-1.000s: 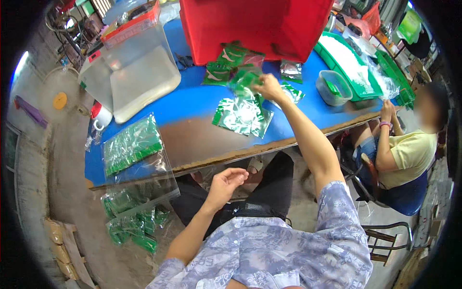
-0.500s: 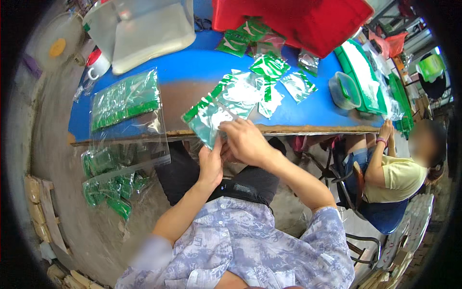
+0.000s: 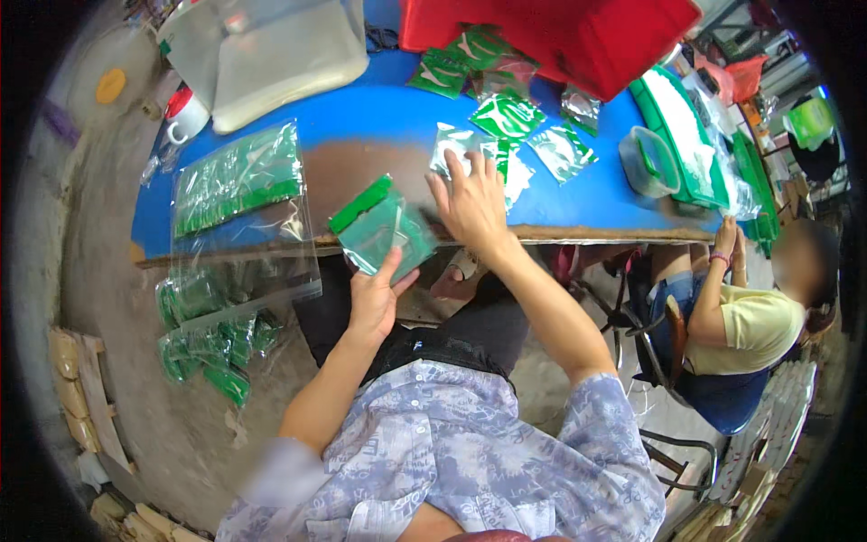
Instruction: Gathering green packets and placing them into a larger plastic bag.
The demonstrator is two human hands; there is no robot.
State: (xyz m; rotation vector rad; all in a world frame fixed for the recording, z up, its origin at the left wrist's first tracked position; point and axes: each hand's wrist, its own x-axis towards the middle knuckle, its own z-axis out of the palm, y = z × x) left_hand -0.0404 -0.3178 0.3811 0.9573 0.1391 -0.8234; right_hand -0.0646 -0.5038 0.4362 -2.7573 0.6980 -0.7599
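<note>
My left hand holds a small clear packet with a green top strip over the front edge of the blue table. My right hand is spread flat, fingers apart, reaching over the table edge toward loose clear-and-green packets. It touches or nearly touches the nearest one. More such packets lie heaped under a red bin.
A large clear bag filled with green packets lies at the table's left and hangs over the edge. A clear plastic tub and a red-and-white mug stand behind. Another person in a yellow shirt sits at right.
My hands, which were together on a packet at the table edge, have parted: the left keeps one packet, the right reaches forward to the loose packets.
</note>
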